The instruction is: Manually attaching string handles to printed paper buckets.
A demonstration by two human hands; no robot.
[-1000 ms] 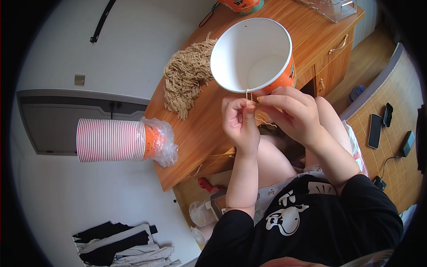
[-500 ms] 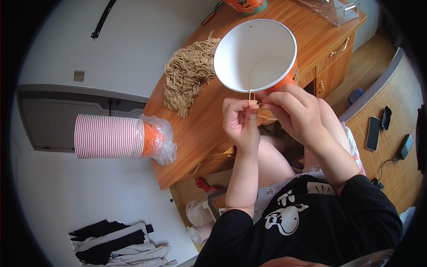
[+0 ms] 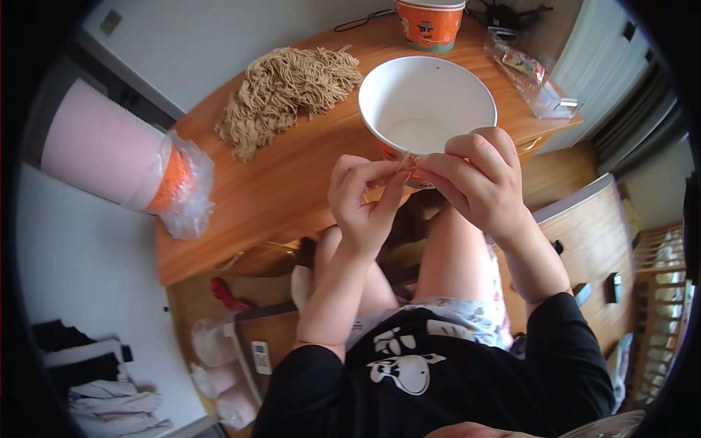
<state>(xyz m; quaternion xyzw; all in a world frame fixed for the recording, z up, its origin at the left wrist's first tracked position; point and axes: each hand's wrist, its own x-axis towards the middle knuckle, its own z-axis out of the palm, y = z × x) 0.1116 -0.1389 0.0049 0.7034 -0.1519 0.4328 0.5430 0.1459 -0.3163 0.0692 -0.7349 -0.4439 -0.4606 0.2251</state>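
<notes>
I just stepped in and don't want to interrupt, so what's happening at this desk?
A seated person is handling a thin, pale strand at the near rim of a white-lined orange bucket. The left hand pinches it, and the right hand's fingertips meet it there; the exact grip is too blurred to tell. A heap of tan yarn lies on the desk, left of the bucket, with another orange bucket farther back.

1. Left hand [image 3: 363,198], right hand [image 3: 482,177]: fingertips close together, pinching thin strand [image 3: 406,162], blurred.
2. Bucket [image 3: 423,91], orange, white-lined: near edge of desk [image 3: 314,171], behind hands.
3. Yarn heap [image 3: 285,91], tan: toward far edge.
4. Cup stack [image 3: 109,150], part-wrapped: left end.
5. Second bucket [image 3: 429,28], orange: far edge.
6. Tray [image 3: 546,101], clear: right end.
</notes>
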